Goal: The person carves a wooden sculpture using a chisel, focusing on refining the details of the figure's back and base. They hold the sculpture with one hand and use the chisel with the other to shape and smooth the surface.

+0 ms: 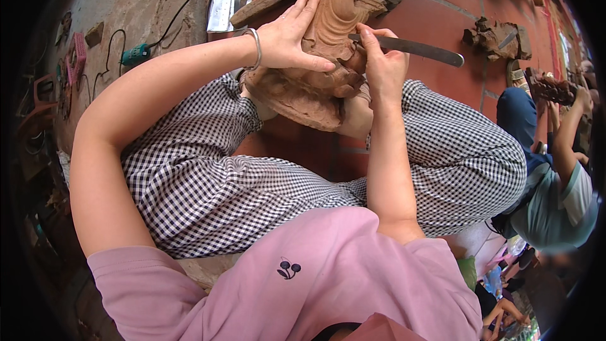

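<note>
A brown carved wooden figure point(332, 22) with rippled drapery folds stands tilted between my legs, its rough base point(297, 104) toward me. My left hand point(291, 39) lies against its side, fingers spread and thumb stretched across the lower folds. In a pinch, my right hand point(384, 60) holds a flat, dark metal carving tool point(432, 50). The tool's rounded end points out to the right, while its other end meets the folds on the figure's right side. The figure's top is cut off by the upper edge of view.
Past the figure lie a long wooden piece point(271, 3) and a white paper sheet point(230, 0) on red floor tiles point(435, 9). A teal power tool point(136, 55) with a cord rests at left. Rough wood point(499, 38) lies at right, near another person point(552, 196) holding a dark carving point(550, 88).
</note>
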`<act>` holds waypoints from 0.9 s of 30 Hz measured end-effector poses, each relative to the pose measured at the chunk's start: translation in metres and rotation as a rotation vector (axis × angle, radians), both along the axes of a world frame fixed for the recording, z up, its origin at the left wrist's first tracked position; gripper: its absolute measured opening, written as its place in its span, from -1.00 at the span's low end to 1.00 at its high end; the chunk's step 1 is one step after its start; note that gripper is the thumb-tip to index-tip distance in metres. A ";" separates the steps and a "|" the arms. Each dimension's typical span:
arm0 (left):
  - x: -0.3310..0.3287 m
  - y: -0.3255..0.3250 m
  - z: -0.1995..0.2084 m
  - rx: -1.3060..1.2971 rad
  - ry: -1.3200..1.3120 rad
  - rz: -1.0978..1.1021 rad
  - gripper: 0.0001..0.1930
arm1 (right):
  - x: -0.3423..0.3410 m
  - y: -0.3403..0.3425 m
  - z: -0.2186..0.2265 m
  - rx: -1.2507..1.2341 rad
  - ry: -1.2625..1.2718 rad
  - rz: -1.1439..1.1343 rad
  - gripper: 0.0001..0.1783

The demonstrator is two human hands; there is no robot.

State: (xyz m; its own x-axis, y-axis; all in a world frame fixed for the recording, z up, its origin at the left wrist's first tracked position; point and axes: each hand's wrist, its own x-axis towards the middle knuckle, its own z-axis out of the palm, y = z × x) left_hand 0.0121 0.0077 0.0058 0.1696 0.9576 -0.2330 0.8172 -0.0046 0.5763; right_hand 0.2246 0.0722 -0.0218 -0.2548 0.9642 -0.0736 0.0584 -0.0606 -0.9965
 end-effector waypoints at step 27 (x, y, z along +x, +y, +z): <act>-0.005 0.003 -0.001 -0.019 -0.004 -0.016 0.42 | 0.009 0.007 -0.011 0.008 0.036 0.087 -0.75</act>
